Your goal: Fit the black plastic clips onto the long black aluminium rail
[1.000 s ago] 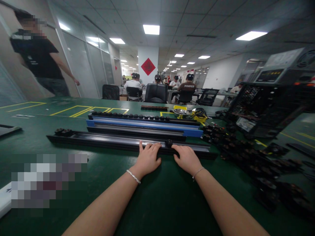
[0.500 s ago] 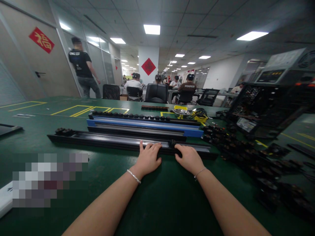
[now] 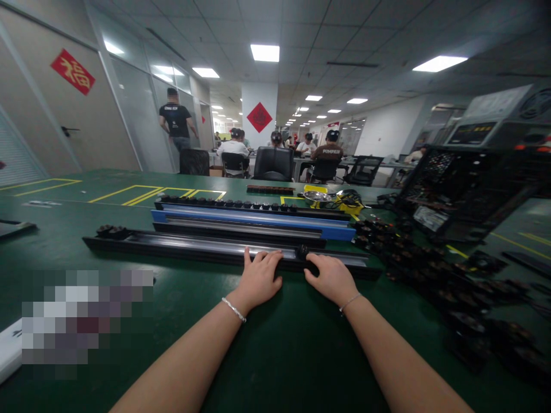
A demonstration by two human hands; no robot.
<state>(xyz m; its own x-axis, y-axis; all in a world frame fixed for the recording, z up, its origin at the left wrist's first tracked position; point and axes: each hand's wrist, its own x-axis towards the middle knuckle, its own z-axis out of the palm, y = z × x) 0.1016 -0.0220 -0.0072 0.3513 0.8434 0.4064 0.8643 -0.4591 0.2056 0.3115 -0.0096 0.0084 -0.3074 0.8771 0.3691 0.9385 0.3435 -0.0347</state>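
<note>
My left hand (image 3: 259, 280) lies on the near edge of a long black rail with a silver channel (image 3: 189, 245), fingers curled over its lip. Just to the right, my right hand (image 3: 330, 279) rests on the same rail, its fingertips touching a small black roller piece (image 3: 302, 251) seated in the channel. Two more black pieces (image 3: 111, 231) sit at the rail's left end. Behind it lie a blue-edged rail (image 3: 253, 222) and a black rail carrying a row of black pieces (image 3: 241, 205).
A heap of black roller parts (image 3: 434, 269) spreads over the green table (image 3: 275, 355) at the right, before a black crate (image 3: 465, 192) and a grey machine (image 3: 495, 115). A yellow tray with a metal bowl (image 3: 321, 196) stands behind. Seated people work at far tables; one person walks at the back left.
My hands and the rails have barely moved; the right fingers shifted slightly on the black piece. The person at the left has walked away toward the back of the room.
</note>
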